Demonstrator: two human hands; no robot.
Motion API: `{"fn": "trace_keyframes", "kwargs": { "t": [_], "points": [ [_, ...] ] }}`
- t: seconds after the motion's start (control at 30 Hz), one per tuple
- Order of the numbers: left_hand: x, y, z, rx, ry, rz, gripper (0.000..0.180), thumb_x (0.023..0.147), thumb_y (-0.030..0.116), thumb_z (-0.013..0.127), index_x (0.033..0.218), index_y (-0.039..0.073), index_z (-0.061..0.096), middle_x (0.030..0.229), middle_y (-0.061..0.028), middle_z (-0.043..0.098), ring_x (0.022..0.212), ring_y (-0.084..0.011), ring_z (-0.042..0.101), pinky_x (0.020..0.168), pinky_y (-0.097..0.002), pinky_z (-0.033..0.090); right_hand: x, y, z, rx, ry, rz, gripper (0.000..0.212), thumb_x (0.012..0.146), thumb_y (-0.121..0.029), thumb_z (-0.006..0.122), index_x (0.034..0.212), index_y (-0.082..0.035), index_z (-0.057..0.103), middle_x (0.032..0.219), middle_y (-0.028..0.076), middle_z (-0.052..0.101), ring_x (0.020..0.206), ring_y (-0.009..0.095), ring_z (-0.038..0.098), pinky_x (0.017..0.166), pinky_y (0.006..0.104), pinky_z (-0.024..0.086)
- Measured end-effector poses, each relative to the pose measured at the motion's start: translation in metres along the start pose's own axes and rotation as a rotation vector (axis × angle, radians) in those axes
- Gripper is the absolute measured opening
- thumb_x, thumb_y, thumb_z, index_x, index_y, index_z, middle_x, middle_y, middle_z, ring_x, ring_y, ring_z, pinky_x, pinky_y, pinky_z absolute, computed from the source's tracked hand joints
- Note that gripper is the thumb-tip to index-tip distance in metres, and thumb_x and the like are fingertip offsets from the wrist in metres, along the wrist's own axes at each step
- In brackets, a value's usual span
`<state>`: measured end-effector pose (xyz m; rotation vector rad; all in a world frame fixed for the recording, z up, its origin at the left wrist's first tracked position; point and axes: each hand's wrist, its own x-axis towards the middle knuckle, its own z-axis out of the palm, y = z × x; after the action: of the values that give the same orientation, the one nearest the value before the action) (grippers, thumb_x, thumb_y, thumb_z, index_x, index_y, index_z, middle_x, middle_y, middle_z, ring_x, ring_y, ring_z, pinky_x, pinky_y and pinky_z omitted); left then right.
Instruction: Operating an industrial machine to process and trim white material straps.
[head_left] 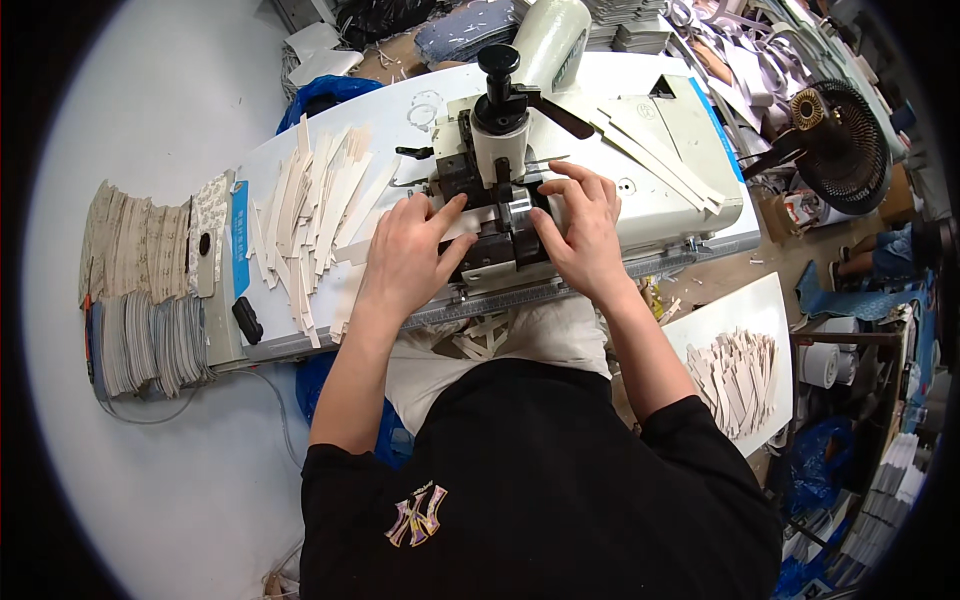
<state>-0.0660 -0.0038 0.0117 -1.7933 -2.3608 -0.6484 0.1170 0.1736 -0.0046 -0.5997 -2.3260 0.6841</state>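
Note:
My left hand point(412, 243) is at the left side of a bench machine, thumb and index finger spread apart. A pale flat strip point(478, 219) lies between those two fingertips and runs toward the machine's round metal part point(518, 212); I cannot tell how firmly the fingers touch it. On the other side, my right hand point(585, 225) has its fingers apart, the thumb close to the round part and the index finger over the dark metal block. No strip shows in it. Above both hands rises the machine head point(500, 135) with a black knob and lever.
Loose pale strips point(310, 205) are piled on the left of the table, with a few longer ones point(665, 165) on the right. Stacked sheets point(150, 340) stand far left. A white board point(715, 325) with cut strips is at the right, below a black fan point(835, 145).

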Motion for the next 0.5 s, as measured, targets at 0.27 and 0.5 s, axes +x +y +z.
{"fn": "trace_keyframes", "kwargs": {
  "t": [0.27, 0.5],
  "points": [
    [0.011, 0.004, 0.008, -0.085, 0.018, 0.024, 0.047, 0.088, 0.033, 0.085, 0.127, 0.009, 0.077, 0.095, -0.0095, 0.061, 0.088, -0.0296, 0.063, 0.079, -0.0432, 0.053, 0.011, -0.004, 0.007, -0.059, -0.046, -0.034, 0.018, 0.095, -0.019, 0.074, 0.107, -0.005, 0.07, 0.133, 0.01, 0.066, 0.125, 0.034, 0.052, 0.111, 0.0449, 0.038],
    [0.008, 0.002, 0.012, -0.121, 0.07, 0.0, 0.047, 0.088, 0.033, 0.085, 0.125, 0.006, 0.077, 0.094, -0.0103, 0.061, 0.088, -0.0308, 0.064, 0.079, -0.0436, 0.053, 0.017, 0.019, -0.031, -0.068, 0.074, 0.03, 0.013, 0.102, -0.016, 0.069, 0.102, -0.003, 0.068, 0.127, 0.01, 0.066, 0.121, 0.031, 0.053, 0.11, 0.0419, 0.039]
  ]
}}
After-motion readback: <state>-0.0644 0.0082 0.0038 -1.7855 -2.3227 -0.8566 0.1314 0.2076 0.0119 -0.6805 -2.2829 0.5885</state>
